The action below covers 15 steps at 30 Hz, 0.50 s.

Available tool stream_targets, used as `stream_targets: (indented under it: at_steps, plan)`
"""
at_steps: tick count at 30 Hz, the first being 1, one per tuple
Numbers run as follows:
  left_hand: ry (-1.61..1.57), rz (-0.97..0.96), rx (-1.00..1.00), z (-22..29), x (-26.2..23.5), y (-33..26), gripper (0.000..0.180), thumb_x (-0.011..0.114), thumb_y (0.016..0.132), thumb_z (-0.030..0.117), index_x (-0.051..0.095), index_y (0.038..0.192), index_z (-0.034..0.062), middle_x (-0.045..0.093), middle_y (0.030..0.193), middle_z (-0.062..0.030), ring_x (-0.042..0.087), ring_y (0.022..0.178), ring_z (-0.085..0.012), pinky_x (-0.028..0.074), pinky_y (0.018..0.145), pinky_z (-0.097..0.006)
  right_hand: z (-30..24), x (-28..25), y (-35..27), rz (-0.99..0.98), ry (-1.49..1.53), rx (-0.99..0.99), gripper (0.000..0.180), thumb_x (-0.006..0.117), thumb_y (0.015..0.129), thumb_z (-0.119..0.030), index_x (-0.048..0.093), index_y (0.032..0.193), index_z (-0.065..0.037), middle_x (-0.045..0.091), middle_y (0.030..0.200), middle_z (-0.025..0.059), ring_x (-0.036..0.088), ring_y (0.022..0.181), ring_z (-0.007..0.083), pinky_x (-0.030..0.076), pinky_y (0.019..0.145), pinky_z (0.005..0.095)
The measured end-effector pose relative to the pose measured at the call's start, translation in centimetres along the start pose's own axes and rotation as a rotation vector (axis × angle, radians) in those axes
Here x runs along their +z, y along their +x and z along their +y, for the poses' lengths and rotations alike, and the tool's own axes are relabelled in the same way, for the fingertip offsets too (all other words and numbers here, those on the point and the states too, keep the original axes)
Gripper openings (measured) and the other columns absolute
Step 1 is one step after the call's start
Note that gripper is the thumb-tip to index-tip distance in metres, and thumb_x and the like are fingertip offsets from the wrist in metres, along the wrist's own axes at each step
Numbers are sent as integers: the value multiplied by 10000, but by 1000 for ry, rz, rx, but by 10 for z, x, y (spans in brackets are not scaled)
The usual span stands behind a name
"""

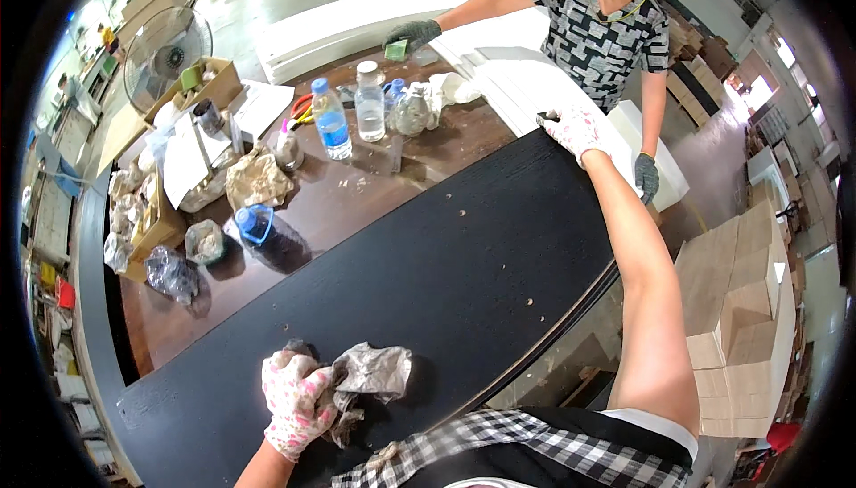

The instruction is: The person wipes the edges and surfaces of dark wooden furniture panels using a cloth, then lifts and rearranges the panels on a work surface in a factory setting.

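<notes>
A long black board (428,265) lies across the table in front of me. My left hand (299,403), in a white glove with pink marks, is closed round a crumpled grey-brown rag (374,372) on the board's near left part. My right hand (575,131), gloved alike, reaches to the board's far right corner with its fingers bent over the edge. Small pale crumbs dot the black surface. Across from me, a co-worker's gloved hand (412,35) holds a small green pad (396,50) by a white panel (526,86).
Behind the board, the brown tabletop (383,185) carries a blue-labelled bottle (332,122), a clear bottle (370,104), a dark blue-capped bottle (272,238) and crumpled paper (259,177). A cluttered cardboard box (160,220) stands left. Stacked cartons (731,310) are at right.
</notes>
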<state>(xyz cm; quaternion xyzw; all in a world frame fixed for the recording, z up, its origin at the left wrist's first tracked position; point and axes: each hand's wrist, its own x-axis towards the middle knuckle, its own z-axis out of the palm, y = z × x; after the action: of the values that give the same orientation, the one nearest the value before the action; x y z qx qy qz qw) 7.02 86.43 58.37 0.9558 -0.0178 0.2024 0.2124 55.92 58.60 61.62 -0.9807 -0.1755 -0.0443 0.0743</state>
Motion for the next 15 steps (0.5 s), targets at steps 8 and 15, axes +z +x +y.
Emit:
stream_targets:
  at_steps: [8,15]
  plan:
    - [-16,-79,0,-4,-14,0,342,617,457,77,644,797,85,553,807,-83,515,792,-299,385,697,-404,-172,24,-120,34,155,-645,295,546,779,-340,659,842,-74,625,866,154,611,850,311,502,758,400]
    - [-3,-14,46,-4,-3,2,333,649,503,95,659,836,114,577,805,-56,537,803,-287,401,715,-404,-337,23,-207,-277,468,-1077,288,557,810,-308,618,888,-38,586,879,177,605,843,320,491,751,416]
